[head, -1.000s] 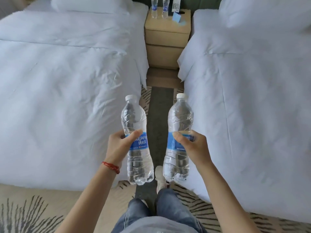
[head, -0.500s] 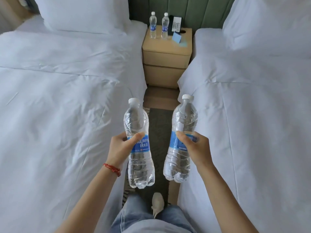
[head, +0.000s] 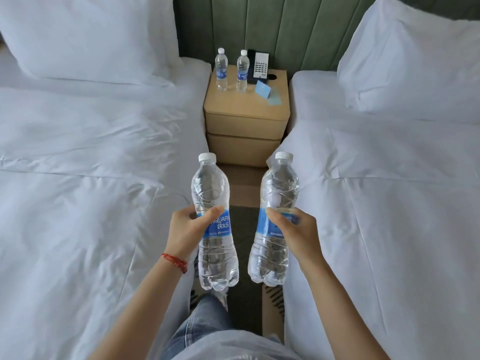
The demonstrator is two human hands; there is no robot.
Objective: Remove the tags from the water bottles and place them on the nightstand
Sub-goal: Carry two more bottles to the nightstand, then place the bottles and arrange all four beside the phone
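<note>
Head view, aisle between two beds. The left hand (head: 185, 231) grasps the left bottle (head: 214, 222) at its blue label: the thumb lies across the label's upper edge on the near side, and the other fingers (head: 191, 213) wrap behind the bottle, mostly hidden. The right hand (head: 298, 233) grasps the right bottle (head: 276, 219) likewise, thumb on the top of its label, fingers curled round the far side. Both bottles are upright, white caps on, held well above the floor and apart from each other, their bases near the person's knees. No separate tag can be made out on either; only the wrapped labels show.

The nightstand (head: 246, 110) stands ahead between the left bed (head: 78, 165) and the right bed (head: 389, 178), against a green headboard (head: 272, 27). On its top, at the back left, two small bottles (head: 221, 70) stand upright just beside each other; a phone (head: 259, 66) stands to their right, with a blue card (head: 262, 90) in front of it. A red cord (head: 175, 261) circles the left wrist.
</note>
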